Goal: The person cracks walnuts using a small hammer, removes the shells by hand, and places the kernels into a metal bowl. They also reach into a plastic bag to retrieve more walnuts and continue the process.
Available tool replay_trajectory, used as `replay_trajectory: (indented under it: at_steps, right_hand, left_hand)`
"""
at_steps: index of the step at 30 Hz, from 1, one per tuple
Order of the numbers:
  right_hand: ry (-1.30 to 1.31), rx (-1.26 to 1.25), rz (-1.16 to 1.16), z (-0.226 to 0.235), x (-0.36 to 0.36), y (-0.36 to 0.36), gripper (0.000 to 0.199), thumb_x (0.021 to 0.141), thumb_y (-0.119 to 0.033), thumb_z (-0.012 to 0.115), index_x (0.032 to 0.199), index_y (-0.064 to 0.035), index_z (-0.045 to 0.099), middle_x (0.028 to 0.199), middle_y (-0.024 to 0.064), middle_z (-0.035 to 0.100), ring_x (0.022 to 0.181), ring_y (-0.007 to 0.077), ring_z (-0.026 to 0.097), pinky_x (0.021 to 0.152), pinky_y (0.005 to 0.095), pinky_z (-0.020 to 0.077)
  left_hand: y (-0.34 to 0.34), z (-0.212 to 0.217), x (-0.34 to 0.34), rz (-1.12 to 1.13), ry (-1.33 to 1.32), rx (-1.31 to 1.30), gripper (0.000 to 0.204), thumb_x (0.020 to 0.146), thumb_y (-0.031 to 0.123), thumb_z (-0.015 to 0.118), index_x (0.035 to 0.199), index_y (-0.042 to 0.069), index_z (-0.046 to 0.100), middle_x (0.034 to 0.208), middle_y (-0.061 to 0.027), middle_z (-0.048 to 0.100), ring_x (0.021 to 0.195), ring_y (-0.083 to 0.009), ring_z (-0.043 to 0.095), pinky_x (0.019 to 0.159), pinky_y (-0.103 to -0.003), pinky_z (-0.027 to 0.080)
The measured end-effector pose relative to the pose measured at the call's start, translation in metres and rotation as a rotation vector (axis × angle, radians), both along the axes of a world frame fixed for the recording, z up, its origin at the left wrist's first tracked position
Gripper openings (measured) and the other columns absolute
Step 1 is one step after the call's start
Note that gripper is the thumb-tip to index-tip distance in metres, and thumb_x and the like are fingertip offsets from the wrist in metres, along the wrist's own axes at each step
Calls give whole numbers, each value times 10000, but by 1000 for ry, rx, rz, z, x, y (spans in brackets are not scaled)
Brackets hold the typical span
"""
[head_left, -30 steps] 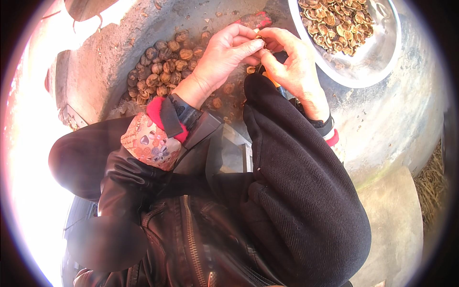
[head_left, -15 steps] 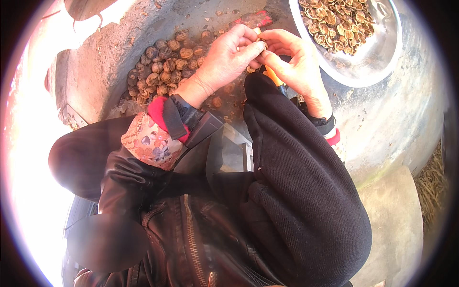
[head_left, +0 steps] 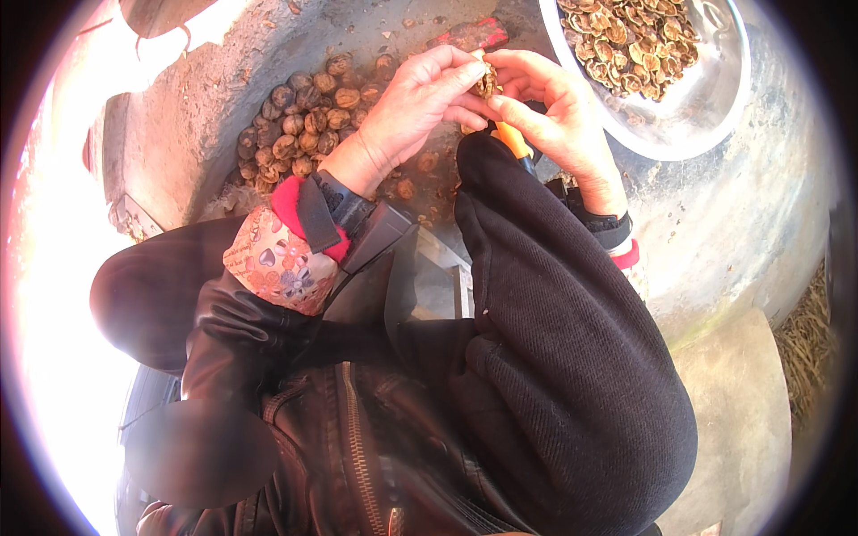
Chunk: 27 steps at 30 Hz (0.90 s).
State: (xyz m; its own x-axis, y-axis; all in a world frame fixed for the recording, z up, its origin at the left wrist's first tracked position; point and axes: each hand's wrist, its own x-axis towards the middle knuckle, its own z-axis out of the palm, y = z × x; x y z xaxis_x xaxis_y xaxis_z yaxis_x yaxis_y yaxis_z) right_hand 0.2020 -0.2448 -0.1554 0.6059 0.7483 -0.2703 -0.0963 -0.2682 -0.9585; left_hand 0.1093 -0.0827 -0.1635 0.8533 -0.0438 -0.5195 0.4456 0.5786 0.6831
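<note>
Head view: rough grey concrete surface (head_left: pixel 206 116), outdoors by the look of it, strong sun glare on the person's left. A pile of whole walnuts (head_left: pixel 299 121) sits on it. Just right of the pile, left hand (head_left: pixel 420 103) and right hand (head_left: pixel 559 112) meet, fingers narrowed to a pinch on one walnut piece (head_left: pixel 485 82) between them. An orange-handled tool (head_left: pixel 514 141) sits under the right palm, probably held there, partly hidden. Further right of the pile: a metal bowl (head_left: pixel 706 116) of shelled pieces.
</note>
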Motion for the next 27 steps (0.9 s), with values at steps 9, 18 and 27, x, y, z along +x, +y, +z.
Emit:
replay_trajectory:
  at_steps: [9, 18, 27]
  right_hand:
    - [-104, -67, 49, 2, 2, -2, 339, 792, -123, 673, 1109, -31, 596, 674, 29, 632, 518, 70, 555, 476, 226, 440]
    - [-203, -82, 44, 2, 0, 2, 319, 769, -127, 679, 1068, -38, 611, 686, 80, 652, 589, 128, 629, 568, 266, 499]
    - [-217, -99, 10, 5, -2, 6, 246, 739, -114, 667, 976, -53, 633, 665, 75, 639, 603, 145, 633, 600, 270, 505]
  left_hand:
    - [-2, 3, 3, -2, 65, 69, 225, 950, 229, 529, 1016, 14, 522, 957, -124, 622, 830, -209, 673, 660, -273, 555]
    - [-1, 1, 3, -5, 60, 80, 211, 919, 212, 585, 984, 21, 523, 947, -118, 624, 830, -197, 665, 660, -269, 552]
    - [2, -3, 3, -49, 23, 41, 210, 887, 170, 630, 989, 22, 521, 929, -118, 645, 856, -181, 657, 678, -269, 551]
